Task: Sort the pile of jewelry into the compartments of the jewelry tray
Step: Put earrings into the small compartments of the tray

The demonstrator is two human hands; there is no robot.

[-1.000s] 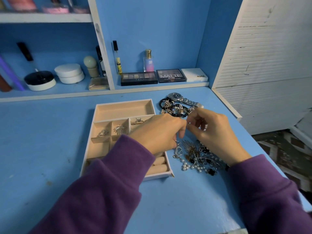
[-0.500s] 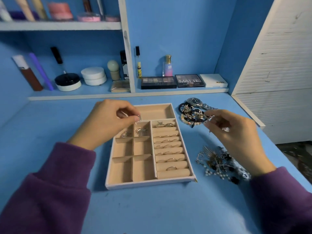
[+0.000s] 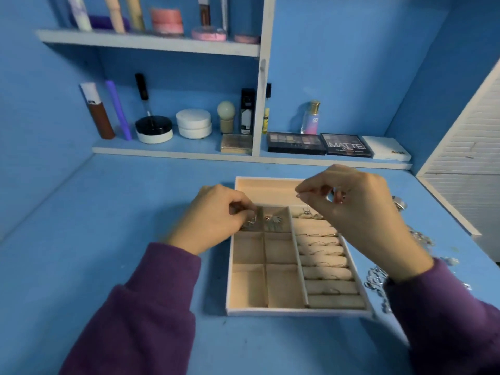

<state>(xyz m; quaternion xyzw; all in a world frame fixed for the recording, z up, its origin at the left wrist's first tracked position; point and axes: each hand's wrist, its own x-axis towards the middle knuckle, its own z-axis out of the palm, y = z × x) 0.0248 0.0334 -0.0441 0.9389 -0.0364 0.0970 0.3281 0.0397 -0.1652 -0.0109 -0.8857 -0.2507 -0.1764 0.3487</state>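
Small silver piece (image 3: 252, 220) is hanging pinched in the fingers (image 3: 243, 209) of the left hand (image 3: 213, 216), just over the back-left small compartment of the jewelry tray (image 3: 270, 312), beside a fan-shaped earring (image 3: 273, 221). Best way: lowering till it's resting inside, then letting go w/o snagging the divider (image 3: 260, 216). Right hand (image 3: 362, 212) is hovering over the tray's back, fingers curled round a shiny bit (image 3: 338, 197); can't tell what. Pile (image 3: 377, 282) is lying on the table (image 3: 81, 239), right of tray.
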